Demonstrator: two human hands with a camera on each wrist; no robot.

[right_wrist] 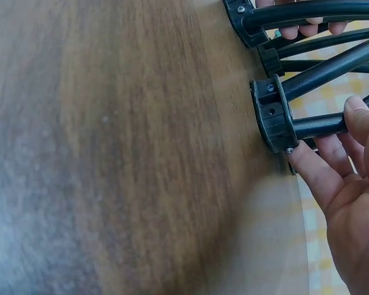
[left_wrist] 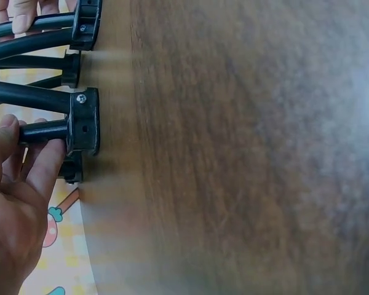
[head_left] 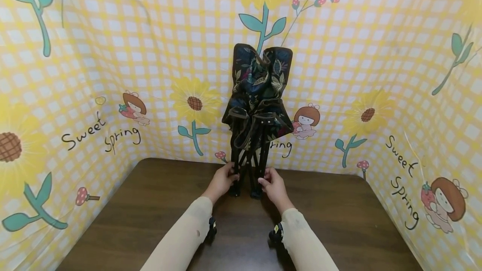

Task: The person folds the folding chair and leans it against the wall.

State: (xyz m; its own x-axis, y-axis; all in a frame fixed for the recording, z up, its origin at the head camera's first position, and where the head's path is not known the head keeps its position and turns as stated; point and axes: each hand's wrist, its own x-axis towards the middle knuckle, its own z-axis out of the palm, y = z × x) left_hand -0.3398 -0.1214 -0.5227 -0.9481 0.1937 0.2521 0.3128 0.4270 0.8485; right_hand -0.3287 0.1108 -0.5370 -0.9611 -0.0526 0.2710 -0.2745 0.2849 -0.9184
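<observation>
A folding camp chair [head_left: 259, 85] stands upright and mostly folded near the table's far edge. Its dark floral fabric bunches above crossing black tube legs. My left hand [head_left: 221, 182] pinches a tube at the lower left, just above the foot; the left wrist view shows thumb and fingers about that tube, beside a black plastic foot [left_wrist: 84, 121]. On the other side, my right hand [head_left: 276, 185] grips the matching tube low down. In the right wrist view its fingertips lie close to another foot [right_wrist: 273, 114] with screws in it. The rear legs are partly hidden.
The dark wooden table [head_left: 241, 229] has rounded far corners. A yellow checked cloth [head_left: 158, 66] with sunflowers and cartoon figures hangs around its back and sides, close behind the chair. Small black devices [head_left: 276, 235] are strapped at both sleeved wrists.
</observation>
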